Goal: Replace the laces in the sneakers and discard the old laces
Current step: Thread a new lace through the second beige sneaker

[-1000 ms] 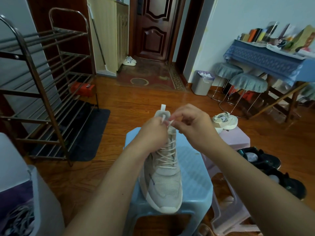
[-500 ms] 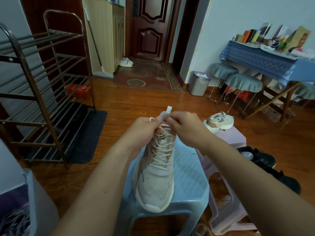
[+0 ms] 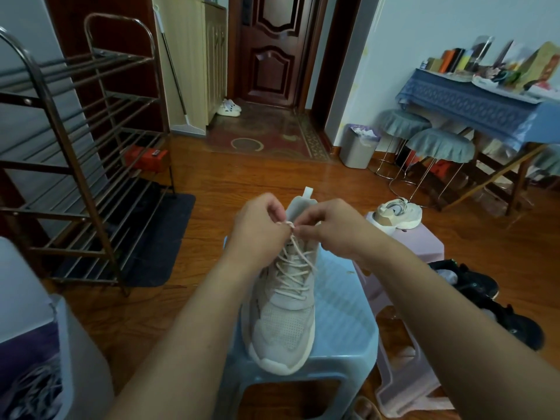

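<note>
While hands (image 3: 298,225) pinch lace (image 3: 288,224), sneaker (image 3: 285,313) mid-stool (image 3: 345,313)

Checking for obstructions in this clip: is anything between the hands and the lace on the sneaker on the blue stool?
Nothing visible. The left hand and right hand both already pinch the lace at the top of the sneaker on the blue stool.

Wood floor (image 3: 230,183), pale blue walls (image 3: 403,40), dark wood door (image 3: 272,50) at back w/ patterned rug (image 3: 263,137) in front. Metal shoe rack (image 3: 78,153) on left over a dark mat (image 3: 157,241). Right side: table (image 3: 466,104) w/ blue cloth, two covered stools (image 3: 439,147) beside it, grey bin (image 3: 357,147) nr the wall.
</note>
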The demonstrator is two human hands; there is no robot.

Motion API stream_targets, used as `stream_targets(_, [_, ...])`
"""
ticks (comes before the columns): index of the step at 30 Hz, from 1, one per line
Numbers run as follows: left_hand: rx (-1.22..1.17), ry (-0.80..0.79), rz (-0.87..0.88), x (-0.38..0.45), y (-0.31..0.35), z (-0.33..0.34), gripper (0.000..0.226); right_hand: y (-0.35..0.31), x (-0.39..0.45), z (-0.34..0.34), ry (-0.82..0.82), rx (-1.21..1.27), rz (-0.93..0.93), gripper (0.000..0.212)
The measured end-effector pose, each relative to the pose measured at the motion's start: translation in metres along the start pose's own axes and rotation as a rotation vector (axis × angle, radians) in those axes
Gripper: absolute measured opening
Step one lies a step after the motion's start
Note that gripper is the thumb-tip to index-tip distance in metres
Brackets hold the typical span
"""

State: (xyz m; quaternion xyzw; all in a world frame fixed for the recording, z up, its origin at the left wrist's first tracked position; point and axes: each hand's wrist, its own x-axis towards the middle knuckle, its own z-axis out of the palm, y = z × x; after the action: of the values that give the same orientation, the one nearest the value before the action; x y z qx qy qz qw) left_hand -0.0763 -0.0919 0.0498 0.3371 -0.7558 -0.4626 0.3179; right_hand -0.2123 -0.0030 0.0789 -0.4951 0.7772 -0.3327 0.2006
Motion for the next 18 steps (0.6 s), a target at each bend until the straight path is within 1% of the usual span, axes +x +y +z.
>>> stream_targets(2, [0.158,0.144,0.215,-0.003,-0.001,0.014,0.021,-0.001,-0.001,-0.001,-0.015,0.107,0.042,0.012])
stream_targets(4, [0.199,0.208,0.358,-0.004,-0.007,0.02,0.016,-0.001,-0.001,-0.003,-0.046,0.199,0.071,0.016])
stream_targets(6, [0.208,0.23,0.379,-0.002,-0.013,0.019,0.011,0.0,-0.001,-0.004,-0.046,0.236,0.042,0.017])
stream_targets(7, [0.217,0.221,0.366,0.001,-0.015,0.017,0.007,0.001,0.0,-0.005,-0.013,0.208,0.006,0.015])
stream_targets(8, [0.227,0.201,0.346,0.003,-0.016,0.014,0.01,0.003,0.001,-0.006,0.039,0.135,-0.049,0.012])
stream_targets(9, [0.244,0.164,0.321,0.004,-0.016,0.011,0.016,0.007,0.002,-0.009,0.103,-0.014,-0.136,0.01])
stream_targets(11, [0.323,0.072,0.245,-0.001,-0.015,0.0,0.022,0.023,0.006,-0.016,0.192,-0.463,-0.344,0.007])
stream_targets(12, [0.36,0.037,0.201,-0.005,-0.019,-0.006,0.024,0.033,0.008,-0.019,0.204,-0.617,-0.382,0.007])
stream_targets(13, [0.366,0.016,0.159,-0.01,-0.022,-0.012,0.024,0.04,0.005,-0.022,0.207,-0.664,-0.366,0.009])
stream_targets(15, [0.269,-0.016,0.081,-0.021,-0.024,-0.018,0.019,0.047,-0.007,-0.018,0.259,-0.535,-0.271,0.01])
stream_targets(17, [0.109,-0.034,0.013,-0.024,-0.026,-0.016,0.01,0.045,-0.022,0.001,0.32,-0.239,-0.077,0.013])
stream_targets(18, [0.058,-0.055,-0.04,-0.024,-0.028,-0.012,0.009,0.042,-0.03,0.013,0.343,-0.041,0.044,0.019])
